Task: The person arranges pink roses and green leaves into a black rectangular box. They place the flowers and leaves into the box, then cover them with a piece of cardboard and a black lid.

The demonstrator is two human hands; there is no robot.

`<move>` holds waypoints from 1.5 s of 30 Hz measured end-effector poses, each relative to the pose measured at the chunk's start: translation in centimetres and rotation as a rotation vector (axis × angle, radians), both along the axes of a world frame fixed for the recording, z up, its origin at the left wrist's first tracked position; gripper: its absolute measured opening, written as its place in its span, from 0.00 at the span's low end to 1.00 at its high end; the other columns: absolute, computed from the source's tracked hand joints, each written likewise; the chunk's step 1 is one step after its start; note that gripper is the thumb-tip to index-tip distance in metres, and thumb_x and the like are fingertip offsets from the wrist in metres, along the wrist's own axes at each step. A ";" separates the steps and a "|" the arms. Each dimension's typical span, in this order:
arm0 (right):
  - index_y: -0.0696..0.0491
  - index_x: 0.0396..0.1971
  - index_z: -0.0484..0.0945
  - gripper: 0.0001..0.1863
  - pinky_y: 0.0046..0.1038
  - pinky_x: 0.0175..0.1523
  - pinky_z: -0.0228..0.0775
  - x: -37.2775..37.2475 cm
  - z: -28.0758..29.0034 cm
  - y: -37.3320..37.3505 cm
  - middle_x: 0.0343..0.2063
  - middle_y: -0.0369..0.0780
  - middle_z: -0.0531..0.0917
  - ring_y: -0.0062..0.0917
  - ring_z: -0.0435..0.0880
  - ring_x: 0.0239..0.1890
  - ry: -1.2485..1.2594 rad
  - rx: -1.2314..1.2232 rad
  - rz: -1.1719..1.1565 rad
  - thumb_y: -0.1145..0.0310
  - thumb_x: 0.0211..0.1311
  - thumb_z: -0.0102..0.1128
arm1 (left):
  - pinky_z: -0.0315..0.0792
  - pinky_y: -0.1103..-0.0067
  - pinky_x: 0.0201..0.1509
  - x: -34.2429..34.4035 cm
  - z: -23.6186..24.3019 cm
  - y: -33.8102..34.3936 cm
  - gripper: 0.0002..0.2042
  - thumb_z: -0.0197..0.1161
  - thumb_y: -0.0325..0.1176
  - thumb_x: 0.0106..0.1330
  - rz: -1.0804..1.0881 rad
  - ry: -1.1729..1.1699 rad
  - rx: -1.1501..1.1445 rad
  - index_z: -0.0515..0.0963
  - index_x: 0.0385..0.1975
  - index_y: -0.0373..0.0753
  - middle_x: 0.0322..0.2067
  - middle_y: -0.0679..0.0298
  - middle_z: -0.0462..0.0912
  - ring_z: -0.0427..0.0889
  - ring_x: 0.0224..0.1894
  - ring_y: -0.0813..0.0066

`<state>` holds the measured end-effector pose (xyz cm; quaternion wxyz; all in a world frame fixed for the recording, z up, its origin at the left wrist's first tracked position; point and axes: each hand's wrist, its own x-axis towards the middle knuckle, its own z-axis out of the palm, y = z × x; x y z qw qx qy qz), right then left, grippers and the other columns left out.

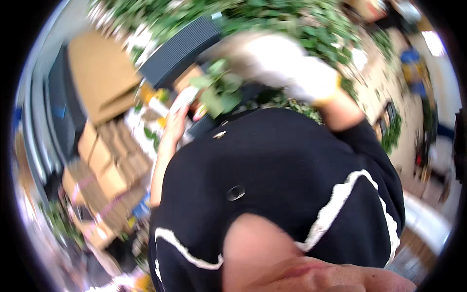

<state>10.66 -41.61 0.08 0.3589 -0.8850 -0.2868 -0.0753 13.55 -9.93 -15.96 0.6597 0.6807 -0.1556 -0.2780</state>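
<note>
My left hand [178, 116] is at the left of my body, its fingers curled round a leafy green stem [220, 91]. A small pinkish patch shows beside those fingers, too blurred to name. My right hand [265, 56] wears a white glove with a yellow cuff and is just above and to the right of the leaves. Motion smears its fingers, so I cannot see whether they hold anything. Beyond both hands stands a dark ribbed box-like piece [181, 49], with a brown cardboard piece [188, 78] near its close edge.
A large heap of cut green foliage [272, 19] spreads at the far side. On the left are a flat cardboard sheet [99, 73] and stacked folded cardboard boxes [114, 155]. Loose leaves litter the floor [374, 100] at right, near a blue and yellow item [413, 70].
</note>
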 end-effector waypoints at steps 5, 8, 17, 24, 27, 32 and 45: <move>0.52 0.26 0.83 0.09 0.39 0.36 0.75 3.9 -6.3 9.2 0.23 0.44 0.83 0.43 0.84 0.29 0.292 -0.312 0.089 0.62 0.53 0.59 | 0.62 0.72 0.66 -0.8 -0.2 0.6 0.31 0.44 0.51 0.75 0.109 0.030 -0.069 0.60 0.66 0.30 0.59 0.52 0.70 0.70 0.61 0.65; 0.53 0.28 0.82 0.11 0.40 0.36 0.74 5.0 -7.4 8.0 0.26 0.46 0.83 0.43 0.83 0.31 0.267 -0.418 0.190 0.61 0.55 0.59 | 0.59 0.72 0.67 -0.3 -2.0 1.0 0.32 0.42 0.55 0.74 0.086 -0.112 0.052 0.64 0.65 0.32 0.60 0.52 0.71 0.69 0.63 0.64; 0.47 0.44 0.81 0.13 0.37 0.45 0.74 6.4 -9.3 7.3 0.37 0.43 0.84 0.39 0.84 0.40 0.297 -0.507 0.331 0.66 0.59 0.58 | 0.60 0.70 0.69 -3.6 5.1 10.2 0.43 0.75 0.35 0.47 0.183 -0.452 0.726 0.62 0.67 0.44 0.64 0.49 0.66 0.64 0.68 0.57; 0.50 0.40 0.80 0.12 0.39 0.41 0.74 6.0 -6.3 8.5 0.35 0.46 0.82 0.42 0.83 0.39 0.312 -0.658 0.303 0.63 0.57 0.60 | 0.72 0.70 0.56 -0.3 1.6 -0.5 0.25 0.75 0.35 0.49 0.060 -0.423 0.233 0.79 0.50 0.42 0.52 0.60 0.80 0.78 0.52 0.62; 0.49 0.45 0.79 0.16 0.39 0.41 0.75 4.9 -3.2 6.4 0.34 0.46 0.82 0.43 0.83 0.39 0.144 -0.491 0.155 0.63 0.57 0.61 | 0.71 0.68 0.56 -0.1 1.2 -0.2 0.21 0.74 0.33 0.47 -0.017 -0.720 0.265 0.82 0.45 0.48 0.51 0.62 0.80 0.77 0.51 0.59; 0.52 0.35 0.73 0.10 0.41 0.33 0.73 4.4 -3.1 0.0 0.25 0.49 0.79 0.44 0.82 0.29 0.350 -0.711 -0.053 0.60 0.63 0.54 | 0.66 0.66 0.59 0.7 0.0 0.7 0.16 0.72 0.33 0.47 -0.141 -0.632 0.177 0.84 0.39 0.50 0.51 0.64 0.79 0.75 0.53 0.60; 0.46 0.67 0.56 0.39 0.48 0.70 0.54 24.9 -6.2 0.5 0.68 0.48 0.58 0.44 0.59 0.68 0.068 -1.027 0.039 0.61 0.56 0.64 | 0.62 0.65 0.59 -0.9 -3.6 0.0 0.13 0.64 0.40 0.57 -0.085 -0.599 0.344 0.82 0.43 0.55 0.49 0.77 0.80 0.74 0.54 0.69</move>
